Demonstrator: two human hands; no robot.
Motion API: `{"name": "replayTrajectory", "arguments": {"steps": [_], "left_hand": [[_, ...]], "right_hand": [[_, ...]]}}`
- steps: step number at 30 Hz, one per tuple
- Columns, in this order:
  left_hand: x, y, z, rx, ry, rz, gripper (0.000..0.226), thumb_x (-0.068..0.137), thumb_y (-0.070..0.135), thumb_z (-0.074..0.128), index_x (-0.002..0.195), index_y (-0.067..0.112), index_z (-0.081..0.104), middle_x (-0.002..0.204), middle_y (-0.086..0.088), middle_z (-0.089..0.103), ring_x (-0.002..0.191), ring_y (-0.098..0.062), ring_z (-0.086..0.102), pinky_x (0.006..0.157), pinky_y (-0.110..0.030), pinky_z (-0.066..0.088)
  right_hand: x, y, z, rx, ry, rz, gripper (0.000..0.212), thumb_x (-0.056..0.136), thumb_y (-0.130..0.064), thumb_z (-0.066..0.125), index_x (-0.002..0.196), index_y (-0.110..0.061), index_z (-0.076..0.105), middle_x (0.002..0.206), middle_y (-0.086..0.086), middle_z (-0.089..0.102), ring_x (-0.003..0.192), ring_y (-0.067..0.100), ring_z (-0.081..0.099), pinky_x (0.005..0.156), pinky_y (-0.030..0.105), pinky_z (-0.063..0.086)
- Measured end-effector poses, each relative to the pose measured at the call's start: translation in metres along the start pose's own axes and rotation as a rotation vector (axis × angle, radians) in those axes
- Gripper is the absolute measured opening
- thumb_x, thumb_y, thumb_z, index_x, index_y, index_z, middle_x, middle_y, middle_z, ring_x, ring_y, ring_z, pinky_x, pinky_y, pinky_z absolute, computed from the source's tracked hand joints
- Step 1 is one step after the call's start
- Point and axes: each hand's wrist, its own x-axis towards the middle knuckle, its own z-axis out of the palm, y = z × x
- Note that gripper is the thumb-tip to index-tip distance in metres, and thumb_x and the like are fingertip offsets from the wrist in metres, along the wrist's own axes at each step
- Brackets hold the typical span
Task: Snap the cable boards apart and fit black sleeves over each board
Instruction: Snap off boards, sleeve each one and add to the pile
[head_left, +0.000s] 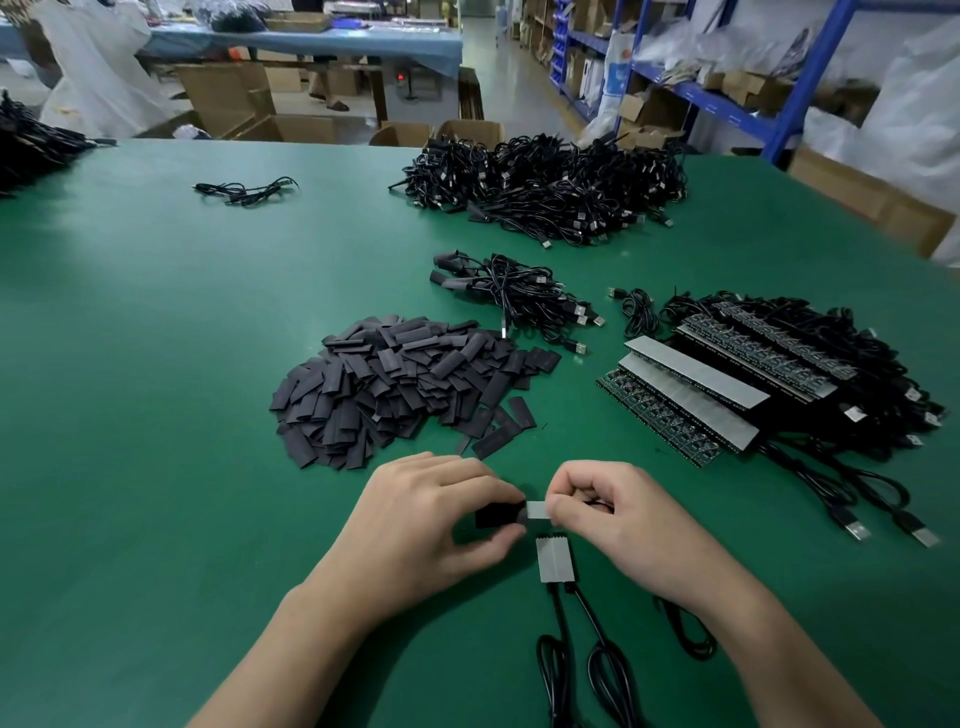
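My left hand (415, 530) pinches a black sleeve (493, 514) near the table's front. My right hand (618, 519) grips a small board (537, 510) whose grey end shows between the two hands, right at the sleeve's mouth. Just below lies a joined pair of boards (554, 561), grey side up, with two black cables (582, 654) trailing toward me. A heap of loose black sleeves (395, 384) sits beyond my left hand. Strips of unsnapped boards (727, 384) with cables lie at the right.
A small bundle of sleeved cables (519, 296) lies past the sleeve heap, and a big pile of cables (545, 187) sits farther back. One loose cable (244, 189) lies at the back left. The green table (156, 364) ends near cardboard boxes and blue shelving.
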Motion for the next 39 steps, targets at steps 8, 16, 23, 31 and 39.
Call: {"name": "replayTrajectory", "arguments": {"steps": [8, 16, 23, 31, 39], "left_hand": [[-0.001, 0.000, 0.000, -0.100, -0.003, -0.072, 0.017, 0.092, 0.042, 0.075, 0.102, 0.029, 0.079, 0.097, 0.018, 0.072, 0.085, -0.003, 0.068, 0.072, -0.031, 0.057], [0.000, 0.003, 0.002, -0.051, -0.008, -0.024, 0.014, 0.092, 0.040, 0.076, 0.100, 0.028, 0.079, 0.095, 0.016, 0.072, 0.083, -0.007, 0.067, 0.071, -0.031, 0.056], [0.000, 0.000, 0.001, -0.038, 0.065, -0.053, 0.012, 0.091, 0.034, 0.078, 0.098, 0.025, 0.079, 0.094, 0.015, 0.072, 0.083, -0.008, 0.067, 0.074, -0.027, 0.055], [0.000, 0.000, 0.002, -0.041, 0.049, -0.025, 0.011, 0.090, 0.035, 0.078, 0.097, 0.026, 0.079, 0.093, 0.015, 0.071, 0.081, -0.008, 0.065, 0.072, -0.030, 0.055], [0.000, 0.000, 0.008, -0.105, 0.046, -0.019, 0.014, 0.091, 0.035, 0.078, 0.100, 0.025, 0.080, 0.094, 0.014, 0.071, 0.083, -0.007, 0.065, 0.070, -0.032, 0.056]], "right_hand": [[0.000, 0.001, 0.001, 0.017, -0.014, -0.018, 0.030, 0.086, -0.050, 0.058, 0.080, -0.021, 0.063, 0.065, -0.007, 0.046, 0.062, 0.012, 0.038, 0.060, 0.034, 0.031], [0.002, 0.002, 0.011, -0.009, 0.030, -0.004, 0.015, 0.094, -0.030, 0.071, 0.079, -0.027, 0.071, 0.063, -0.014, 0.056, 0.060, 0.000, 0.048, 0.059, 0.015, 0.039], [0.000, -0.002, -0.002, 0.096, 0.040, 0.077, 0.011, 0.093, -0.028, 0.073, 0.083, -0.026, 0.074, 0.076, -0.002, 0.075, 0.064, 0.005, 0.064, 0.064, 0.019, 0.050], [-0.001, -0.004, 0.003, 0.087, 0.034, 0.076, 0.012, 0.093, -0.025, 0.073, 0.082, -0.027, 0.074, 0.071, -0.004, 0.072, 0.064, 0.004, 0.063, 0.066, 0.021, 0.050], [0.002, -0.001, 0.007, 0.087, 0.028, 0.082, 0.012, 0.092, -0.023, 0.074, 0.083, -0.032, 0.075, 0.073, -0.004, 0.075, 0.064, 0.007, 0.065, 0.069, 0.025, 0.055]]}}
